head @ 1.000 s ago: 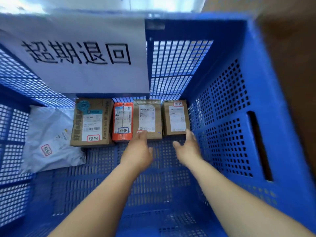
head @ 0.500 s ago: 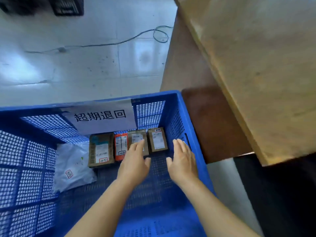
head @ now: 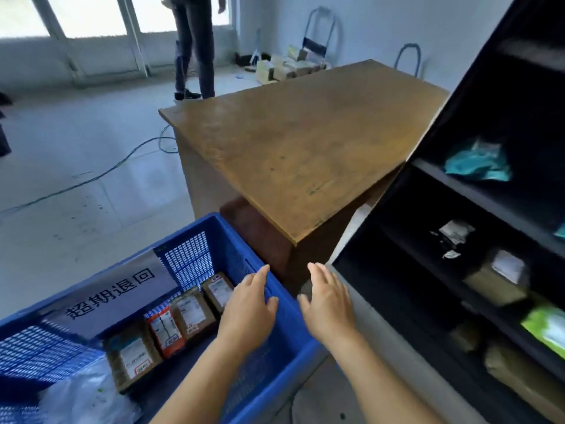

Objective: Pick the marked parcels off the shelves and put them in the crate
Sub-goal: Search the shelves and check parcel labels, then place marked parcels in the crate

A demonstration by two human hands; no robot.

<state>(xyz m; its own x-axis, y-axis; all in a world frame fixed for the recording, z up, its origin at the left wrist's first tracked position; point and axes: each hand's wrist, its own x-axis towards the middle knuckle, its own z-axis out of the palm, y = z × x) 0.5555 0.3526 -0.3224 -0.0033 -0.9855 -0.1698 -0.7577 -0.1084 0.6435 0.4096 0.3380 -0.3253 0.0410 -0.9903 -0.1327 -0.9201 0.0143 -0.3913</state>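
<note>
The blue crate (head: 195,255) stands on the floor at lower left. Inside it lie three brown boxes, one at the left (head: 131,356), one in the middle (head: 191,313) and one at the right (head: 218,290), an orange box (head: 165,332) and a grey mailer bag (head: 88,399), all with labels. My left hand (head: 249,310) hovers over the crate's right side, fingers straight, holding nothing. My right hand (head: 328,301) is just outside the crate's right wall, also flat and empty. A black shelf unit (head: 428,166) at the right holds parcels: a teal bag (head: 477,162), a brown box (head: 495,280) and a green packet (head: 544,327).
A brown wooden table (head: 299,142) stands behind the crate and beside the shelves. A person (head: 195,44) stands on the tiled floor at the back. A cable (head: 91,179) runs across the floor. Boxes and hand trolleys (head: 318,44) sit against the far wall.
The view has lifted from inside the crate toward the room and shelves. Both hands have withdrawn from the boxes and shifted right; the right hand is now outside the crate.
</note>
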